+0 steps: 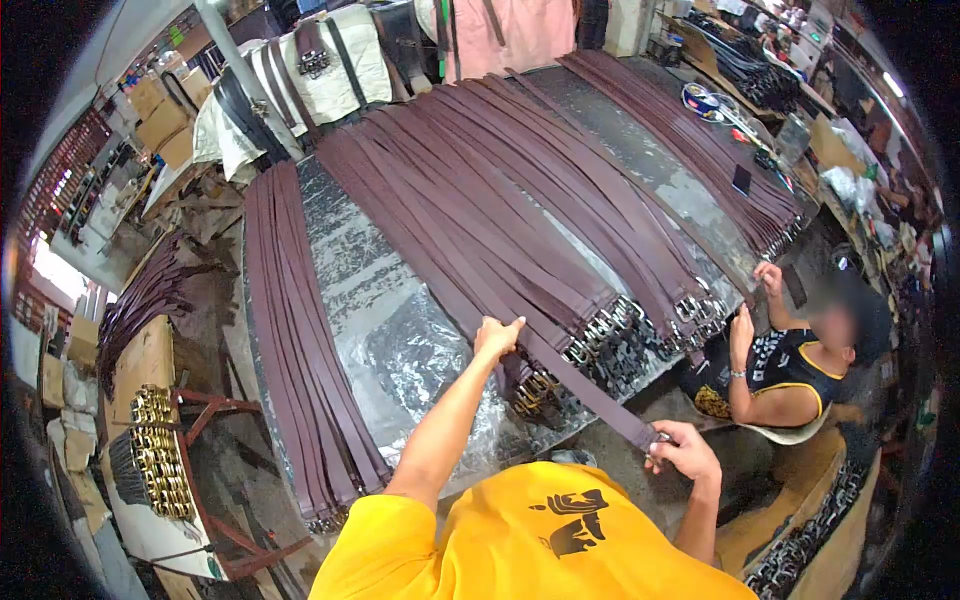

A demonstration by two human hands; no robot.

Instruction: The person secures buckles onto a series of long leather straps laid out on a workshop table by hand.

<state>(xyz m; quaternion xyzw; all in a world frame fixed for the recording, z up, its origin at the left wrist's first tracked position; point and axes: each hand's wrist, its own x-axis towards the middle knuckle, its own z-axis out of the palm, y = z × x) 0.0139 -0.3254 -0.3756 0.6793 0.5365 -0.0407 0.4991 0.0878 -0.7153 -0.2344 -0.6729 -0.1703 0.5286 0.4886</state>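
Note:
A long brown belt strap (590, 393) stretches between my two hands over the front edge of the table. My left hand (498, 337) is closed on its upper part, above the belts laid on the table. Near the buckle end, my right hand (686, 452) grips the same strap, its fingers wrapped round the end. Just below my left hand lie gold-coloured buckles (537, 392). To their right sits a row of silver buckles (603, 328) on a wide bundle of brown belts (470, 215).
The dark table (365, 290) also bears a belt bundle (290, 330) at left and another (680, 140) at far right. A seated co-worker (790, 375) holds a strap at the right edge. A bench with gold buckles (160, 455) stands at lower left.

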